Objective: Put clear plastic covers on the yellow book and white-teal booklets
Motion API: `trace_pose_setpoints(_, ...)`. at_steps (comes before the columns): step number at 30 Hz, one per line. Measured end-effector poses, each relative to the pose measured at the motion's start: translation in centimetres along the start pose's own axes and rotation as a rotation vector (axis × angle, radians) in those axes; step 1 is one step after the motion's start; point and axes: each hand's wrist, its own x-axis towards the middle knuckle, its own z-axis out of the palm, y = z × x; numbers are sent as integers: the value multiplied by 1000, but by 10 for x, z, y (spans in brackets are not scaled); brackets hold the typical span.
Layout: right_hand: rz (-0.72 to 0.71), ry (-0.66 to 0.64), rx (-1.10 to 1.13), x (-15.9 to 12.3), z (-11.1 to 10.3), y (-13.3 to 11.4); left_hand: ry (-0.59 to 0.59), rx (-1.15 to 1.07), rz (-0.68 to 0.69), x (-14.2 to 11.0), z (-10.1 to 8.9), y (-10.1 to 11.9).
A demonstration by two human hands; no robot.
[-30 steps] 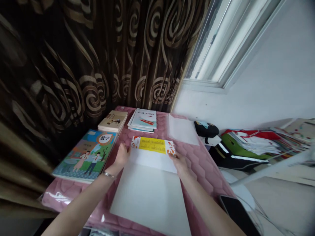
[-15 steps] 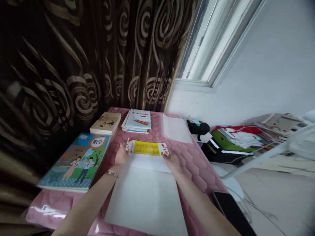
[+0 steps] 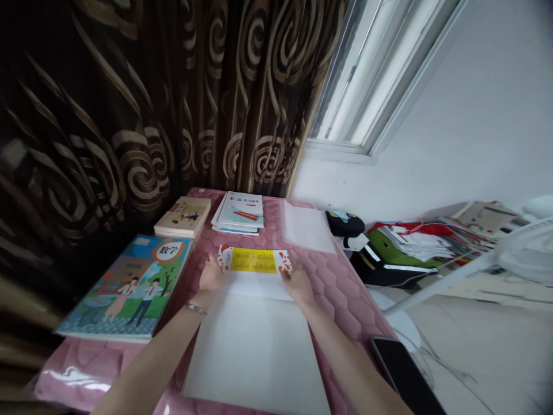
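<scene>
The white paper (image 3: 254, 340) lay flat on the quilted pink tabletop (image 3: 345, 294), its far end bearing a printed strip with a yellow panel between red-orange motifs. The left hand (image 3: 211, 274) and right hand (image 3: 298, 281) were partly closed, pinching the paper's opposite side edges at the strip; some fingertips were hidden. The panel's small lettering was illegible. A glossy blue textbook (image 3: 123, 288) lay to the left. The lower frame edge cut off the dark-screened phone (image 3: 406, 374).

The window (image 3: 367, 86) is bright, the curtain (image 3: 207, 104) dim, edges stretched.
</scene>
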Motion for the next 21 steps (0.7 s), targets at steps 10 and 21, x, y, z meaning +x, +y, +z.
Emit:
trace_pose_setpoints(10, -439, -417, -411, -42, 7, -50, -56, 115, 38, -5, -6, 6)
trace_pose_setpoints(21, -371, -502, -489, -42, 13, -49, -187, 522, 510, -27, 19, 33)
